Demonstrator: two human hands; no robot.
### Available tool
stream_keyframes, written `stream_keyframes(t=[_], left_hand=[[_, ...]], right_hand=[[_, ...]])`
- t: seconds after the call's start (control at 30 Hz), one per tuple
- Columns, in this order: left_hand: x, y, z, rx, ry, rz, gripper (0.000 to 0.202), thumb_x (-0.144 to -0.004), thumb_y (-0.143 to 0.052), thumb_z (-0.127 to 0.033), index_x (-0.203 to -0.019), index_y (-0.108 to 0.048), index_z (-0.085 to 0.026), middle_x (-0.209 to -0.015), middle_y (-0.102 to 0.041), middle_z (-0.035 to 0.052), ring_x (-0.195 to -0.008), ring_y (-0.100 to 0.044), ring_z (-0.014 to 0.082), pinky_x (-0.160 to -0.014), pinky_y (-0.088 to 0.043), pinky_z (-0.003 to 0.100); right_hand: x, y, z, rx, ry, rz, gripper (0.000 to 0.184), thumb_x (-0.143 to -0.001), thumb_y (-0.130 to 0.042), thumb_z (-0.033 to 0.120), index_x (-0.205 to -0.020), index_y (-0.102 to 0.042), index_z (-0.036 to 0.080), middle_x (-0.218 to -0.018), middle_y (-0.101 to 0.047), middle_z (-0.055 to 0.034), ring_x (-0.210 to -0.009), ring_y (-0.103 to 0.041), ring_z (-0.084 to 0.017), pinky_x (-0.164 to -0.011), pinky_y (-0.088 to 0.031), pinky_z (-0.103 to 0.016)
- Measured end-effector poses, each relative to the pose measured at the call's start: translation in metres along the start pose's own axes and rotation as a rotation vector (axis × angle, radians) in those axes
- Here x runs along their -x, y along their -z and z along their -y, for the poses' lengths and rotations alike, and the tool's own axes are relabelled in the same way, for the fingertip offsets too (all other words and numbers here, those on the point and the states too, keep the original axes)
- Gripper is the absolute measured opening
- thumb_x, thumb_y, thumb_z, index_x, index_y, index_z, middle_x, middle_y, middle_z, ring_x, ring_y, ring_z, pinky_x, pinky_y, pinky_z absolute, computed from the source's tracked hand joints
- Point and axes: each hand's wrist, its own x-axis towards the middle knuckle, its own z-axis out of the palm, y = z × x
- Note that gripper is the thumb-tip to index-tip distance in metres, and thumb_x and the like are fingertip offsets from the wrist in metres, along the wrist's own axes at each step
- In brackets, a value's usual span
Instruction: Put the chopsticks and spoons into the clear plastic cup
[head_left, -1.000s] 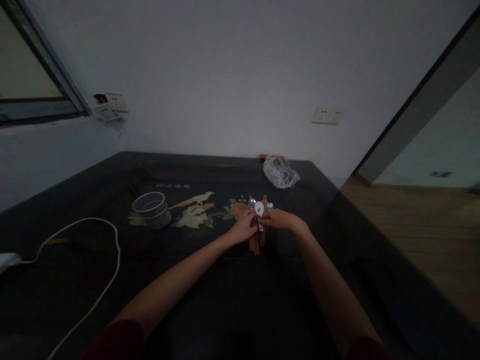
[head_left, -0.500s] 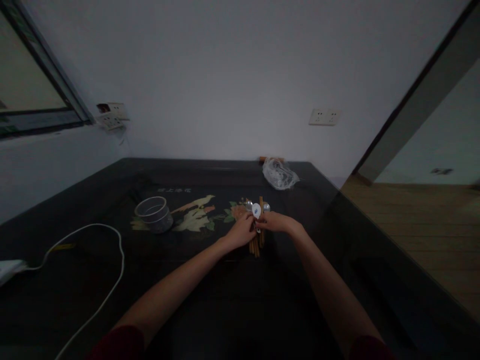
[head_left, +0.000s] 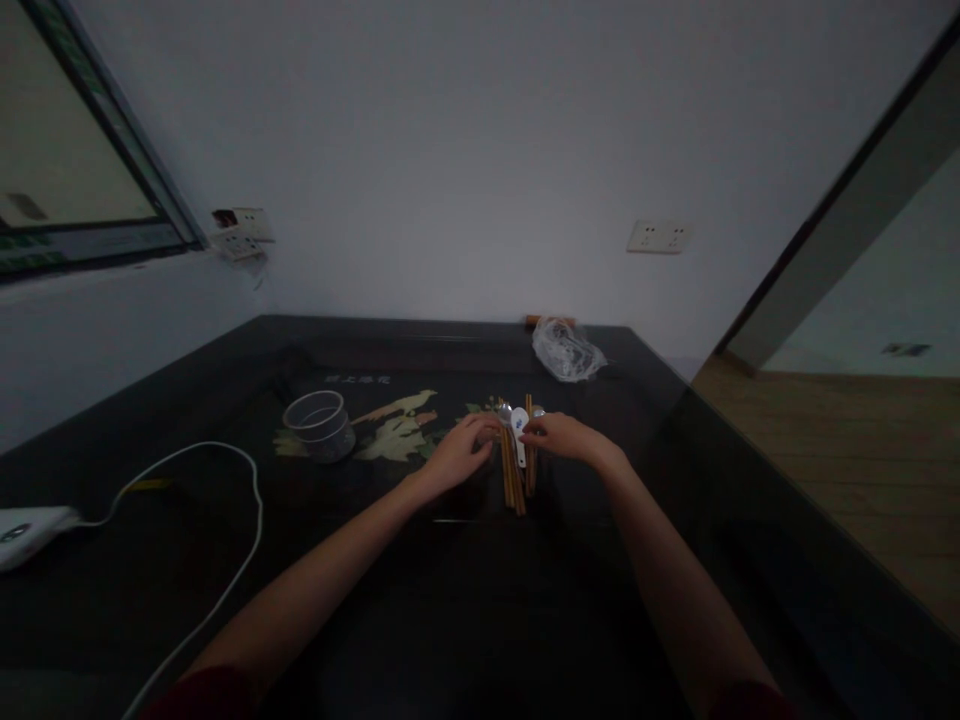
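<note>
A white soup spoon point(head_left: 520, 421) with a blue mark lies over a bunch of wooden chopsticks point(head_left: 513, 482), bowl end away from me. My right hand point(head_left: 566, 438) reaches in from the right, its fingertips closed at the spoon's edge near the handle. To the left of the chopsticks is my left hand point(head_left: 459, 455), fingers loosely curved and apart, holding nothing. A metal spoon point(head_left: 505, 411) shows beside the white one. Another metal spoon point(head_left: 538, 411) peeks out behind my right hand, mostly hidden.
On the dark table point(head_left: 420, 610) a clear plastic tub point(head_left: 321, 428) stands at left. Farther back lies a crumpled plastic bag point(head_left: 566, 350) by a brown roll point(head_left: 550, 321). A white cable point(head_left: 257, 500) runs from a white device point(head_left: 34, 535) along the left side.
My left hand has let go of the white spoon and moved left with its fingers parted. The spoon now rests lower on the chopsticks; my right hand stays at it. The view shifted slightly.
</note>
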Motion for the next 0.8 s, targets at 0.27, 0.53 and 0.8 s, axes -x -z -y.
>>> stream_keyframes(t=[0.27,0.53,0.8], left_hand=[[0.035,0.059,-0.018,-0.026,-0.098,-0.280,0.022,-0.088,-0.046,-0.019,-0.104,-0.061,-0.020,-0.087,-0.067,0.0040,-0.080,-0.063,0.0161,-0.079,-0.049,0.032],[0.064,0.155,0.010,-0.060,-0.089,-1.078,0.013,-0.086,-0.049,-0.022,-0.087,-0.061,-0.017,-0.083,-0.061,0.0017,-0.081,-0.058,0.0128,-0.079,-0.044,0.025],[0.108,0.174,0.109,0.516,0.317,-1.443,0.018,-0.080,-0.046,-0.030,-0.084,-0.058,-0.018,-0.086,-0.062,0.0020,-0.083,-0.059,0.0122,-0.077,-0.042,0.024]], right_hand=[[-0.005,-0.004,0.040,-0.261,0.134,-0.371,0.031,-0.091,-0.045,0.039,-0.099,-0.067,0.020,-0.098,-0.070,-0.0080,-0.089,-0.063,-0.020,-0.077,-0.045,-0.029],[-0.034,-0.050,0.094,-0.824,0.262,-0.411,0.032,-0.087,-0.048,0.042,-0.103,-0.061,0.017,-0.094,-0.067,-0.0077,-0.088,-0.063,-0.019,-0.077,-0.049,-0.029],[-0.094,-0.104,0.173,-1.319,0.106,-0.232,0.035,-0.089,-0.042,0.043,-0.112,-0.054,0.021,-0.113,-0.061,-0.0095,-0.106,-0.057,-0.021,-0.086,-0.049,-0.033]])
